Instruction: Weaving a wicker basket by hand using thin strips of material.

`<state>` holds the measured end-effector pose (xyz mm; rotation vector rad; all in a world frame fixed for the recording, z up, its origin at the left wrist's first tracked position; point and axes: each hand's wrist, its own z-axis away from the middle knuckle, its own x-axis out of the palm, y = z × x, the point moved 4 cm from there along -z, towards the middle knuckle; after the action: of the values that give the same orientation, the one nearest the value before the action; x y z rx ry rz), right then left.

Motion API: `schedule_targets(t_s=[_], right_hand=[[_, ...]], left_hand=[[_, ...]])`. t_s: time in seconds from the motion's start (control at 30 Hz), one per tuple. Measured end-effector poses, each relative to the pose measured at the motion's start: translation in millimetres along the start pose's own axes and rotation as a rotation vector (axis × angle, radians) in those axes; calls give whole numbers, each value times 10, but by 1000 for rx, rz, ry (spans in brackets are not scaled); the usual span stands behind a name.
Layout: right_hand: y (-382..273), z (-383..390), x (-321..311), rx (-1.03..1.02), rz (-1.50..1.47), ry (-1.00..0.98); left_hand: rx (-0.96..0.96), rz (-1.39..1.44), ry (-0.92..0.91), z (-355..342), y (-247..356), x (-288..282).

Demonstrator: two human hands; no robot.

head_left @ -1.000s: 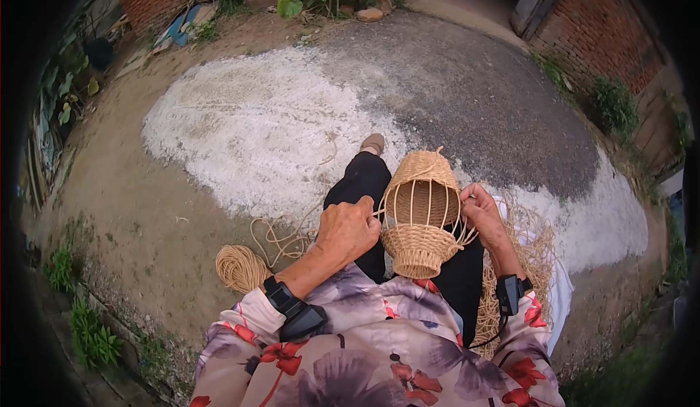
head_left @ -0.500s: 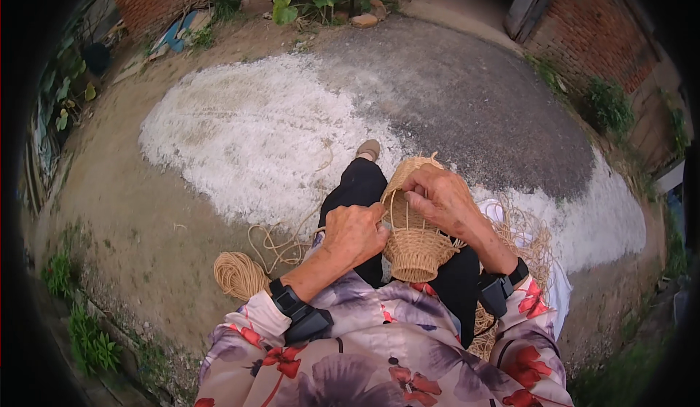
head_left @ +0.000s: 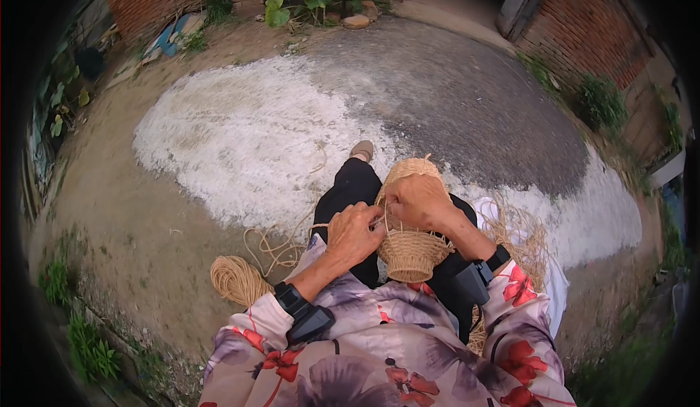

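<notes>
From where I stand, the basket [head_left: 415, 256] sits between the thighs [head_left: 348, 197], the left hand [head_left: 354, 230] at its left side with cord [head_left: 319, 225] seemingly pinched between thumb and fingers, while the right hand [head_left: 418, 200] arches over the bare spokes [head_left: 386, 214], its fingertips too hidden for me to tell what they pinch. I'd draw the cord evenly snug against each spoke without bending it, steady the basket with the knees, and leave slack running freely from the ball [head_left: 239, 280].
</notes>
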<state>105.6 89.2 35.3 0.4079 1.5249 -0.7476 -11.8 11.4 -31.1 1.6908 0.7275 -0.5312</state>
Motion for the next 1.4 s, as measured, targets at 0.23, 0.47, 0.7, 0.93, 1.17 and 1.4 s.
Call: schedule_targets(t_s=[0.23, 0.47, 0.7, 0.93, 1.17, 1.4], right_hand=[[435, 558, -413, 317, -1288, 34], [474, 687, -434, 156, -1811, 310], [323, 579, -75, 268, -1433, 132], [405, 180, -67, 175, -580, 274], [131, 141, 14, 240, -5, 51], [202, 266, 107, 239, -287, 262]], left_hand=[[-19, 73, 63, 47, -93, -169], [287, 228, 109, -158, 446, -141], [197, 196, 3, -162, 460, -81], [64, 172, -62, -142, 341, -6], [-6, 232, -168, -156, 323, -22], [-57, 303, -261, -120, 204, 25]])
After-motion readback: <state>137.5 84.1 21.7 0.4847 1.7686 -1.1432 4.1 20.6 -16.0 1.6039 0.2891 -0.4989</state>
